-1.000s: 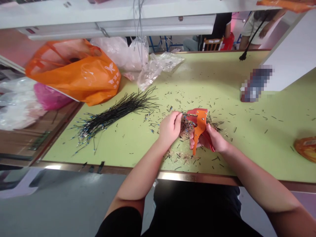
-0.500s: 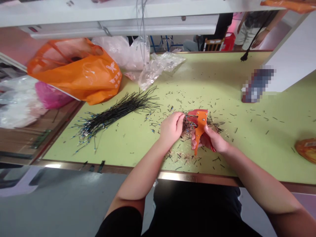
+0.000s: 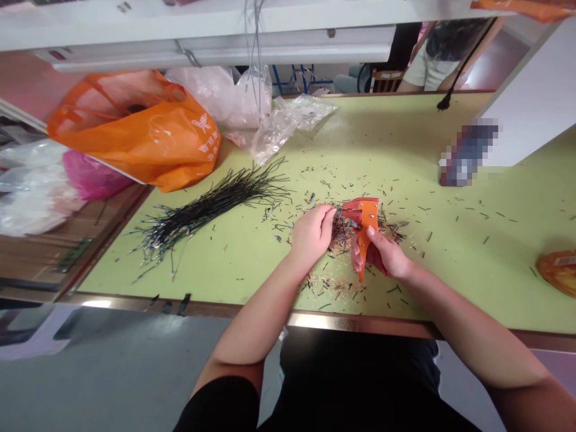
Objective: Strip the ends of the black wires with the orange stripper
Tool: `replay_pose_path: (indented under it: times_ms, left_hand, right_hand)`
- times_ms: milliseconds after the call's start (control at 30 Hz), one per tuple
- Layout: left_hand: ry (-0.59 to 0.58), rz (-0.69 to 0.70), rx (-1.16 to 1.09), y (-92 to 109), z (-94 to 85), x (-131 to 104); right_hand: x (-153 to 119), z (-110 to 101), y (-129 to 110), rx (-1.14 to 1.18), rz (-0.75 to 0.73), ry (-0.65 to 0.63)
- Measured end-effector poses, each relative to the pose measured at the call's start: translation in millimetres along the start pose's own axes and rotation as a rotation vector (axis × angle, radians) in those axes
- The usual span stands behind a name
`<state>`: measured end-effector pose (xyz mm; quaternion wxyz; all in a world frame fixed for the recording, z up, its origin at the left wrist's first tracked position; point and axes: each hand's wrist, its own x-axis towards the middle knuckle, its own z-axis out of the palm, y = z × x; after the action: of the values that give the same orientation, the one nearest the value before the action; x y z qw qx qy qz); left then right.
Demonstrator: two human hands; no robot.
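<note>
Your left hand (image 3: 314, 230) is pinching dark wire (image 3: 339, 212), mostly hidden, at the mouth of the orange hand tool (image 3: 369, 210); your right hand (image 3: 386, 252) is gripping the tool. Black wire bundle (image 3: 211, 202) is lying left on the desk (image 3: 252, 258), left hand nearer, long axis slanting near-left to far-right.

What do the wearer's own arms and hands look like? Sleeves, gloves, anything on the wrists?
Left hand and right hand: no gloves. Forearms uncovered, no watch or bracelet visible. Left arm: plain black short sleeve. Right sleeve not visible.
</note>
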<state>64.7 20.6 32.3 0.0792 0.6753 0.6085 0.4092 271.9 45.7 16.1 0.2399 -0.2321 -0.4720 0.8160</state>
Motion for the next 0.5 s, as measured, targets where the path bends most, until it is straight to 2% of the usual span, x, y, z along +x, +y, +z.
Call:
replay_pose_path:
  times_ms: [500]
  left_hand:
    - [-0.044,-0.025,-0.01,1,4.0,-2]
  right_hand:
    - [3,14,11,0.036,-0.055,0.106]
